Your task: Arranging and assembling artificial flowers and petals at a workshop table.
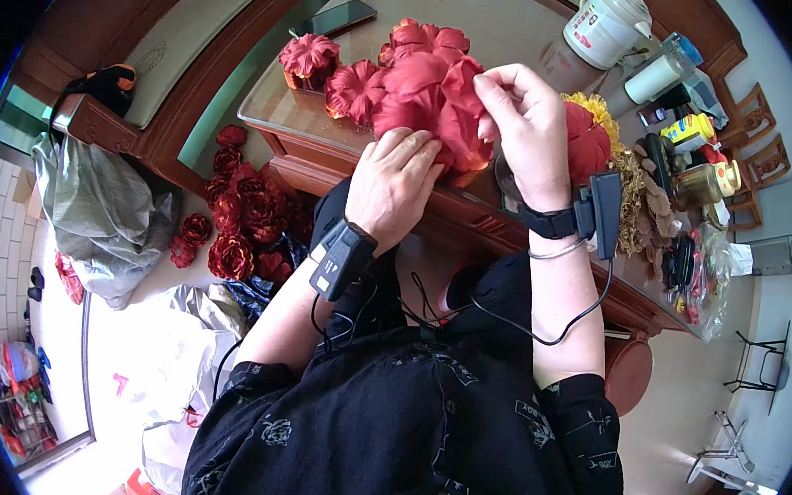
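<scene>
A large red artificial flower (pixel 418 105) is in front of me at the table's near edge. My left hand (pixel 390 184) is closed against its near petals, fingertips partly hidden among them. At the flower's right side, thumb and forefinger of my right hand (pixel 528 128) pinch the edge of a petal. Smaller red flower heads surround it: one with its stem up (pixel 309 57), another beside the large flower (pixel 354 90), and a third behind it (pixel 428 41). Right of my right hand lies a pile of red petals (pixel 586 141) by yellow ruffled pieces (pixel 596 113).
The glass-topped wooden table (pixel 282 99) carries a phone (pixel 342 16), a white pot (pixel 607 24) and a lidded jar (pixel 704 182). Finished-looking red flowers (pixel 260 204) are heaped on the left, near a grey sack (pixel 105 215). Cables (pixel 537 341) run from my wrist devices across my lap.
</scene>
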A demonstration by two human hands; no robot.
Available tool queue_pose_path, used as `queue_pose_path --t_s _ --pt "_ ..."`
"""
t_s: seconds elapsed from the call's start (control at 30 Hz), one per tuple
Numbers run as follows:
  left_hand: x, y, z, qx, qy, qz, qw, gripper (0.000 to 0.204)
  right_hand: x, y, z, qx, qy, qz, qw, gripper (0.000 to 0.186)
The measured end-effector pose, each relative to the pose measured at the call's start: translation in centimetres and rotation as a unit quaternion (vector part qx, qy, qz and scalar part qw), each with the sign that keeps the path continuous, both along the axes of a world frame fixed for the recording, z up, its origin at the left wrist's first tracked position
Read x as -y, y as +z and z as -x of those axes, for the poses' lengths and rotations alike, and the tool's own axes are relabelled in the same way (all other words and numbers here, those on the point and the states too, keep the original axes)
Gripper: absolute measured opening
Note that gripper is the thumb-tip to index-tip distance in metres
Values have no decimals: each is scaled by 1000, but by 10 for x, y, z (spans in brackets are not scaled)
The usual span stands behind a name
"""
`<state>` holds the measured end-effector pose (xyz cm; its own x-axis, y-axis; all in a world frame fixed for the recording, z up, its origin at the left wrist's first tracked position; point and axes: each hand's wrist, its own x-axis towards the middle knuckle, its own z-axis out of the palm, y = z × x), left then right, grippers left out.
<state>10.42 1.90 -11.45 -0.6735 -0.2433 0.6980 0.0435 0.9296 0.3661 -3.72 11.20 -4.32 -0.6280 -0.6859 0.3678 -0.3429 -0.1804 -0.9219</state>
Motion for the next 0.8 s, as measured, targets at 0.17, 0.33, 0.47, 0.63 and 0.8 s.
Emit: queue_pose_path --t_s 0.17,0.33,0.47,0.63,0.8 --pt "-1 4 0 -7 -6 -6 1000 27 -13 39 1 37 -34 93 994 11" --pt "-6 21 -7 -122 -32 -92 988 29 -29 31 -24 -47 -33 46 997 11" --pt "-19 40 -10 -110 -201 -473 851 55 -34 15 -45 -66 -3 20 998 13" --pt "-30 49 -14 -71 -251 -591 764 65 -35 5 -53 -114 2 45 992 15" --pt "-36 53 -16 -73 -291 -552 778 61 -40 5 -57 -33 -5 41 999 26"
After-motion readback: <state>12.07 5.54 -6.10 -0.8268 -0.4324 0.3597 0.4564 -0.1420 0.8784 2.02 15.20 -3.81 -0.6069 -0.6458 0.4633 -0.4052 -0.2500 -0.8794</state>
